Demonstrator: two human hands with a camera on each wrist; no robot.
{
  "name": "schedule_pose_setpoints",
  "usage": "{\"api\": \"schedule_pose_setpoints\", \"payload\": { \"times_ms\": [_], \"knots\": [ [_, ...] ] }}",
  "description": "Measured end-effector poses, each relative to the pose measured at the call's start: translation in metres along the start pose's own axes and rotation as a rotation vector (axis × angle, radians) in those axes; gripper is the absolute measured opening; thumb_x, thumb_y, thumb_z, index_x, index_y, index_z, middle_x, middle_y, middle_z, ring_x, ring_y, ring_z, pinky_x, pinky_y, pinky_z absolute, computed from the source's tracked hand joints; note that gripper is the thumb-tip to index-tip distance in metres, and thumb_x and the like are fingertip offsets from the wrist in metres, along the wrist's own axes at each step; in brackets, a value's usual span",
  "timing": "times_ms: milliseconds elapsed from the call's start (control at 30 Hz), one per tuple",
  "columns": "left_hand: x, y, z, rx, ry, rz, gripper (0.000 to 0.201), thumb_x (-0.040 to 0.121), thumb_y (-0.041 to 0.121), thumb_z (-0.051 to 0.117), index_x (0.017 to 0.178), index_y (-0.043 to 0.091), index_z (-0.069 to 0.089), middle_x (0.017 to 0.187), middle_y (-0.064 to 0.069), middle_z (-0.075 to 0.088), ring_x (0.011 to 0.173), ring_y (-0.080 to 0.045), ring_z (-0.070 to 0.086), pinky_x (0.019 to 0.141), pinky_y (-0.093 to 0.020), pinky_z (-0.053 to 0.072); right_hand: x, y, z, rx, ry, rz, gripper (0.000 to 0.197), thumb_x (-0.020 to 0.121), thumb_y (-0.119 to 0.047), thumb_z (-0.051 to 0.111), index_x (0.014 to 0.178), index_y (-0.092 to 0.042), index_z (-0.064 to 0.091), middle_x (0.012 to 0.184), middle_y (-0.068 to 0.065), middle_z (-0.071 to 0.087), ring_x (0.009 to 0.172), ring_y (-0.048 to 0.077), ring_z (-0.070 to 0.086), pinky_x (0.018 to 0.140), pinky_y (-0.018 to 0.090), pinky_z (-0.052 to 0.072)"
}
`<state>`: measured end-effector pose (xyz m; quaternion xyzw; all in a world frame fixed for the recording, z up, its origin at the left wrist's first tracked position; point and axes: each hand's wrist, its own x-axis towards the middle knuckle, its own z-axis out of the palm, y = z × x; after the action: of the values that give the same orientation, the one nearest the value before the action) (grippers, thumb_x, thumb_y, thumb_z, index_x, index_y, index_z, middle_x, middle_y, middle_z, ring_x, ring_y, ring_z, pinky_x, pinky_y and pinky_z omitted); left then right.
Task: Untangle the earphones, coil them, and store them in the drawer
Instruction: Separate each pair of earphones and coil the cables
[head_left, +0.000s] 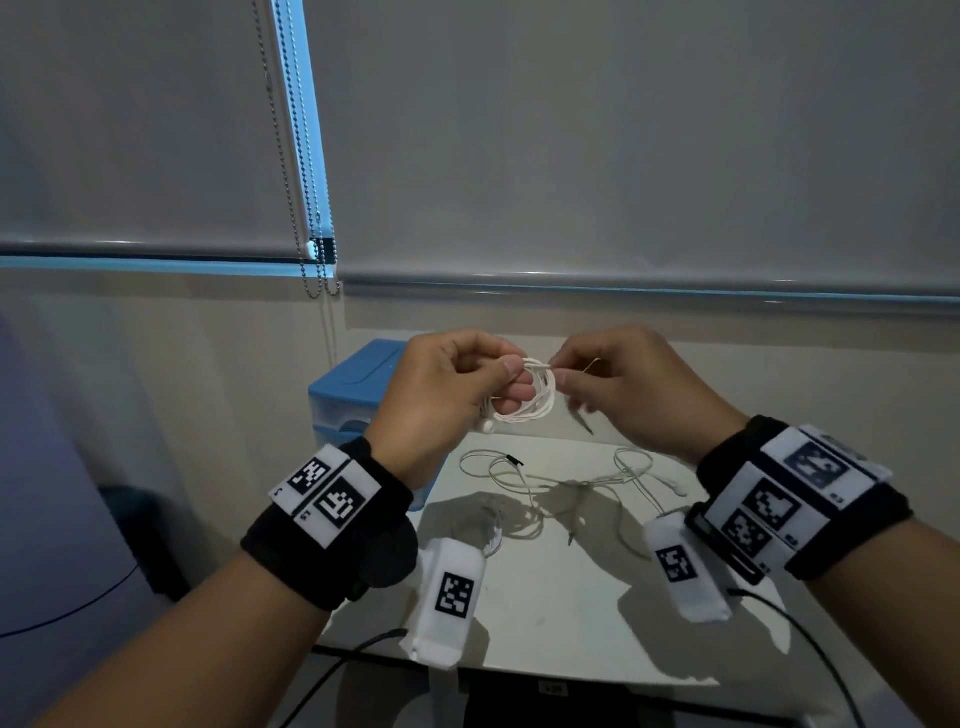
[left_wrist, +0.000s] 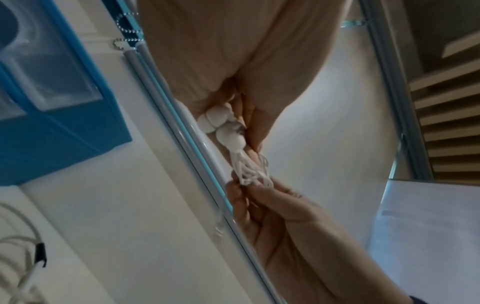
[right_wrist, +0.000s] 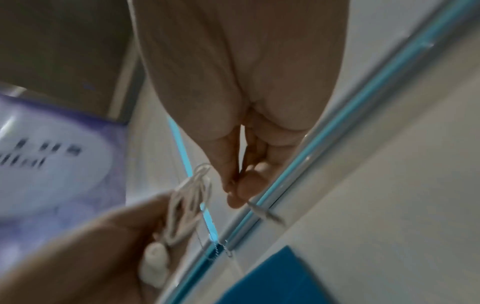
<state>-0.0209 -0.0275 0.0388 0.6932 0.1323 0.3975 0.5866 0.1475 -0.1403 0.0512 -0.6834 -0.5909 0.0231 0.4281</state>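
Note:
Above the table my left hand (head_left: 511, 376) holds a small coil of white earphones (head_left: 535, 402), the loops wound round its fingers. Both earbuds (left_wrist: 221, 125) hang by the left palm. My right hand (head_left: 563, 371) pinches the free end of the same cable beside the coil, and the jack plug (head_left: 586, 423) dangles below it. In the right wrist view the coil (right_wrist: 187, 205) sits left of my right fingertips (right_wrist: 239, 191), with the plug (right_wrist: 270, 216) below them. The blue drawer unit (head_left: 353, 384) stands behind my left hand, its drawers closed as far as I can see.
More white earphone cables (head_left: 545, 483) lie tangled on the white table (head_left: 571, 597), one with a black clip (head_left: 514, 460). Roller blinds with bead chains (head_left: 311, 208) hang behind. Black cables run off the table's front edge.

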Motion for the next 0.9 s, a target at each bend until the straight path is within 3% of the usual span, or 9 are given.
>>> {"api": "schedule_pose_setpoints", "payload": {
  "times_ms": [100, 167, 233, 367, 500, 667, 767, 900],
  "knots": [
    [0.001, -0.003, 0.008, -0.024, 0.047, 0.012, 0.01, 0.095, -0.001, 0.067, 0.103, -0.005, 0.071, 0.083, -0.019, 0.077, 0.069, -0.019, 0.073, 0.069, -0.029, 0.063, -0.002, -0.006, 0.011, 0.546, 0.026, 0.158, 0.011, 0.093, 0.001, 0.066, 0.09, 0.002, 0.076, 0.09, 0.019, 0.077, 0.083, 0.025, 0.074, 0.08, 0.032, 0.061],
    [0.0, -0.005, 0.011, 0.006, 0.075, 0.038, 0.009, 0.095, 0.0, 0.068, 0.103, -0.003, 0.072, 0.085, -0.02, 0.077, 0.07, -0.02, 0.074, 0.07, -0.03, 0.063, -0.004, -0.011, 0.011, 0.81, 0.024, 0.23, 0.018, 0.093, 0.005, 0.056, 0.093, 0.01, 0.074, 0.093, 0.023, 0.073, 0.087, 0.028, 0.072, 0.081, 0.032, 0.06],
    [-0.001, -0.006, 0.012, 0.058, 0.096, 0.075, 0.009, 0.094, 0.002, 0.069, 0.102, 0.0, 0.073, 0.087, -0.019, 0.077, 0.074, -0.022, 0.076, 0.072, -0.032, 0.063, -0.007, -0.014, 0.012, 0.914, -0.005, 0.228, 0.02, 0.093, 0.001, 0.059, 0.101, 0.012, 0.072, 0.098, 0.024, 0.073, 0.089, 0.028, 0.072, 0.084, 0.032, 0.06],
    [0.0, -0.007, 0.012, 0.132, 0.098, 0.129, 0.008, 0.094, 0.005, 0.071, 0.1, 0.004, 0.076, 0.085, -0.014, 0.078, 0.08, -0.03, 0.076, 0.074, -0.036, 0.064, -0.008, -0.015, 0.017, 0.759, 0.07, 0.205, 0.023, 0.085, 0.011, 0.07, 0.105, -0.001, 0.068, 0.097, 0.029, 0.073, 0.086, 0.029, 0.074, 0.083, 0.035, 0.059],
    [0.002, -0.008, 0.006, 0.157, 0.049, 0.125, 0.009, 0.092, 0.006, 0.074, 0.1, 0.005, 0.078, 0.08, -0.017, 0.075, 0.07, -0.021, 0.069, 0.07, -0.032, 0.059, -0.008, -0.014, 0.015, 0.866, 0.124, 0.308, 0.03, 0.089, 0.009, 0.067, 0.107, -0.011, 0.054, 0.089, 0.02, 0.075, 0.073, 0.021, 0.073, 0.07, 0.029, 0.055],
    [0.005, -0.008, -0.001, 0.16, -0.006, 0.076, 0.013, 0.092, 0.008, 0.074, 0.104, 0.007, 0.079, 0.084, -0.019, 0.076, 0.074, -0.021, 0.069, 0.078, -0.039, 0.059, -0.011, -0.006, 0.012, 1.011, -0.029, 0.469, 0.029, 0.095, -0.002, 0.061, 0.111, -0.02, 0.046, 0.08, 0.004, 0.07, 0.069, 0.013, 0.06, 0.07, 0.033, 0.038],
    [0.005, -0.008, -0.004, 0.157, -0.027, 0.048, 0.014, 0.092, 0.006, 0.073, 0.105, 0.005, 0.078, 0.088, -0.021, 0.076, 0.076, -0.02, 0.07, 0.076, -0.032, 0.059, -0.013, -0.001, 0.009, 1.012, -0.136, 0.465, 0.024, 0.098, -0.002, 0.052, 0.109, -0.022, 0.042, 0.076, 0.002, 0.062, 0.07, 0.013, 0.052, 0.067, 0.035, 0.029],
    [0.005, -0.009, -0.005, 0.118, -0.034, 0.032, 0.014, 0.092, 0.005, 0.071, 0.105, 0.004, 0.077, 0.092, -0.023, 0.076, 0.077, -0.018, 0.07, 0.075, -0.027, 0.058, -0.015, -0.001, 0.006, 0.894, -0.201, 0.399, 0.03, 0.092, 0.003, 0.06, 0.105, -0.021, 0.046, 0.079, 0.005, 0.059, 0.07, 0.015, 0.053, 0.067, 0.033, 0.037]
  ]
}}
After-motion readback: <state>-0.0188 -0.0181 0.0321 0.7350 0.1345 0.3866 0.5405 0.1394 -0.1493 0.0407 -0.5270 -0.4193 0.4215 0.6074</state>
